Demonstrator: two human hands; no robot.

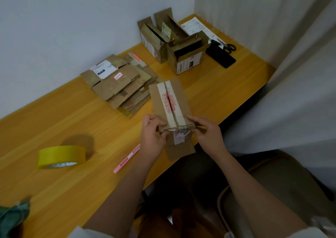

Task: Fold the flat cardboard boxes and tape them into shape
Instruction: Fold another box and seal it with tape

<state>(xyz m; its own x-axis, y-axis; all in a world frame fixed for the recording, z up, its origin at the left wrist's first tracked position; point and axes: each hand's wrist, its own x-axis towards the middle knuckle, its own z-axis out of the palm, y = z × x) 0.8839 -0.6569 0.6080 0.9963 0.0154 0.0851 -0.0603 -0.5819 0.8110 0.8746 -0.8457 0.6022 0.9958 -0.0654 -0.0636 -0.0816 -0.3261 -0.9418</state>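
A small brown cardboard box [170,101] with its two flaps closed along a white-and-red taped seam stands near the table's front edge. My left hand [151,137] grips its near left corner and my right hand [207,136] pinches the near right corner. A strip of clear tape runs across the near edge between my fingers. A pile of flat cardboard boxes [118,85] lies behind it to the left. A yellow tape roll [61,156] rests on the table at the left.
Two folded boxes [174,43] with open tops stand at the back by the wall. A pink cutter [126,159] lies beside my left wrist. Black scissors [228,47], a black phone [221,56] and a paper sheet [195,26] occupy the back right corner. A curtain [291,92] hangs on the right.
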